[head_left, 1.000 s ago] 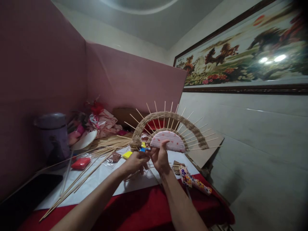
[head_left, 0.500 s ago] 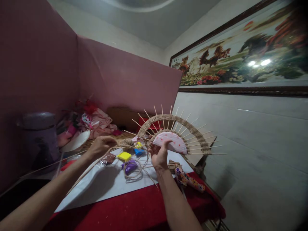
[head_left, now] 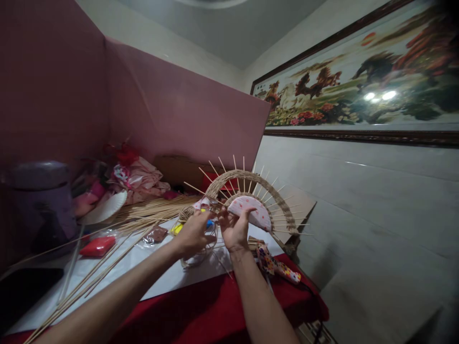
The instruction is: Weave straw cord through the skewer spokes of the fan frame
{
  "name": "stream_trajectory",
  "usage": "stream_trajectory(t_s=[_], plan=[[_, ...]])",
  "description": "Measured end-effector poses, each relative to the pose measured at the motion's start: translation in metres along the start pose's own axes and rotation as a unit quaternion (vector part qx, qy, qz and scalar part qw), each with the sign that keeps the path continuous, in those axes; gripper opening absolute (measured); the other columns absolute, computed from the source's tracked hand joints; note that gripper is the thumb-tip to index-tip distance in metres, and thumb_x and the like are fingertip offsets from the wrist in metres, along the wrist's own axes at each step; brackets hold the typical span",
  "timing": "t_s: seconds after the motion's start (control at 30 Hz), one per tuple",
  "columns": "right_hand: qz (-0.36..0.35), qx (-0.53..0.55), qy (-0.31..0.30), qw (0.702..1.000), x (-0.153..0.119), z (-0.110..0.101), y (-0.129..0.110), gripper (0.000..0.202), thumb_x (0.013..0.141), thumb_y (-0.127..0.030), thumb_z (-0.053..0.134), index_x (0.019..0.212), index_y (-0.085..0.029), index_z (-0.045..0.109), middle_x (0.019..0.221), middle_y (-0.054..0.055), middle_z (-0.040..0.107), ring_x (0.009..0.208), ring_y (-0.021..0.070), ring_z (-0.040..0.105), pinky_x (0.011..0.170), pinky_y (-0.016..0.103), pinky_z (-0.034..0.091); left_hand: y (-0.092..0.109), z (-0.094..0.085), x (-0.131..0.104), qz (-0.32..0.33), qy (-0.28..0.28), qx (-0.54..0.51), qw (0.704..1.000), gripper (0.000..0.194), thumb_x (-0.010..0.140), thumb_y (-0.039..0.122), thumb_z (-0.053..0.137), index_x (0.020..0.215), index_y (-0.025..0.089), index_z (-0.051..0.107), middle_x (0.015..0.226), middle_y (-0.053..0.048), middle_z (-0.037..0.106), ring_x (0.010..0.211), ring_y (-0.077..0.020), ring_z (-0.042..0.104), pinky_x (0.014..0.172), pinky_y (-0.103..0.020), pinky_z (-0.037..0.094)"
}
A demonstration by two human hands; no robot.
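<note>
A half-round woven fan [head_left: 278, 197] stands tilted, with thin sticks radiating through a woven band and a white, pink-dotted half disc at its centre. My right hand [head_left: 234, 231] grips it by the lower left end of that disc, thumb across the front. Just left of it, my left hand [head_left: 195, 233] has its fingers curled together close to the same end; what they pinch is hidden. Loops of brown twine [head_left: 191, 263] hang below and behind my left hand. A twine ball [head_left: 185, 214] lies beyond it, by a yellow packet [head_left: 177, 229] and a blue packet [head_left: 210, 223], both partly covered.
Long thin sticks [head_left: 147, 209] spread over white paper [head_left: 168, 277] on a red cloth [head_left: 201, 310]. A red packet [head_left: 97, 246], brown packet [head_left: 156, 235] and paper plate [head_left: 105, 208] lie left. A purple container [head_left: 43, 205] stands far left; a flowered wrapped item [head_left: 276, 265] is right.
My left hand has moved right, from above the sticks to beside my right hand. It now covers much of the yellow and purple packets. The fan has turned slightly; my right hand keeps its hold.
</note>
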State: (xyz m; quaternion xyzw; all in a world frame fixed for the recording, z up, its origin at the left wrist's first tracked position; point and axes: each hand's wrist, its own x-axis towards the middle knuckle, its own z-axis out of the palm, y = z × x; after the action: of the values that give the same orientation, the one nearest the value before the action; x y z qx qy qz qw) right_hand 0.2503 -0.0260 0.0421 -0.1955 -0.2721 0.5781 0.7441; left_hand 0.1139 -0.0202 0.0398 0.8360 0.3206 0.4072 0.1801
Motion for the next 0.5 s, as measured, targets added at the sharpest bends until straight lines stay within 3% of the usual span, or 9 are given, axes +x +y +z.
stream_trajectory(t_s=[0.1, 0.2, 0.23, 0.33, 0.43, 0.5], plan=[[0.005, 0.065, 0.021, 0.998, -0.002, 0.004, -0.001, 0.063, 0.078, -0.072, 0.03, 0.079, -0.017, 0.061, 0.066, 0.004, 0.066, 0.057, 0.0117, 0.06, 0.052, 0.022, 0.05, 0.007, 0.015, 0.001, -0.083, 0.045, -0.166, 0.982, 0.021, 0.065, 0.027, 0.066, 0.082, 0.015, 0.065, 0.079, -0.006, 0.065, 0.076, -0.0205, 0.057, 0.072, -0.032, 0.043], [-0.003, 0.065, 0.047, 0.997, -0.001, 0.004, -0.003, 0.06, 0.077, -0.072, 0.035, 0.077, -0.017, 0.06, 0.069, 0.004, 0.066, 0.059, 0.0121, 0.06, 0.049, 0.021, 0.048, 0.003, 0.005, 0.003, -0.134, 0.079, -0.256, 0.954, 0.027, 0.08, 0.037, 0.05, 0.071, 0.014, 0.06, 0.065, -0.003, 0.061, 0.058, -0.0147, 0.056, 0.055, -0.026, 0.043], [-0.011, 0.062, 0.055, 0.996, -0.001, 0.004, -0.004, 0.059, 0.076, -0.072, 0.036, 0.076, -0.017, 0.06, 0.069, 0.004, 0.066, 0.059, 0.0124, 0.06, 0.047, 0.021, 0.047, 0.0, -0.003, 0.003, -0.148, 0.099, -0.29, 0.94, 0.026, 0.082, 0.036, 0.048, 0.074, 0.014, 0.059, 0.067, -0.003, 0.062, 0.056, -0.0136, 0.056, 0.052, -0.025, 0.043], [-0.031, 0.066, 0.058, 0.996, 0.002, 0.002, -0.006, 0.058, 0.075, -0.072, 0.038, 0.074, -0.018, 0.058, 0.066, 0.003, 0.065, 0.057, 0.0116, 0.059, 0.043, 0.019, 0.044, -0.006, -0.041, 0.001, -0.217, 0.226, -0.508, 0.803, 0.01, 0.08, 0.02, 0.054, 0.074, 0.012, 0.057, 0.069, -0.004, 0.064, 0.052, -0.0126, 0.058, 0.046, -0.022, 0.043], [-0.047, 0.063, 0.056, 0.995, 0.005, -0.001, -0.007, 0.059, 0.074, -0.073, 0.037, 0.071, -0.018, 0.057, 0.065, 0.002, 0.064, 0.054, 0.0104, 0.057, 0.041, 0.018, 0.041, -0.011, -0.088, -0.005, -0.222, 0.273, -0.524, 0.775, 0.022, 0.086, 0.012, 0.039, 0.071, 0.011, 0.056, 0.066, -0.006, 0.064, 0.05, -0.0113, 0.057, 0.038, -0.018, 0.039], [-0.062, 0.063, 0.055, 0.995, 0.007, -0.002, -0.006, 0.06, 0.073, -0.074, 0.035, 0.069, -0.018, 0.055, 0.064, 0.002, 0.063, 0.053, 0.0103, 0.056, 0.04, 0.018, 0.039, -0.01, -0.117, -0.012, -0.22, 0.318, -0.525, 0.759, 0.029, 0.089, 0.013, 0.033, 0.07, 0.012, 0.054, 0.063, -0.005, 0.063, 0.053, -0.0103, 0.057, 0.042, -0.017, 0.042]])
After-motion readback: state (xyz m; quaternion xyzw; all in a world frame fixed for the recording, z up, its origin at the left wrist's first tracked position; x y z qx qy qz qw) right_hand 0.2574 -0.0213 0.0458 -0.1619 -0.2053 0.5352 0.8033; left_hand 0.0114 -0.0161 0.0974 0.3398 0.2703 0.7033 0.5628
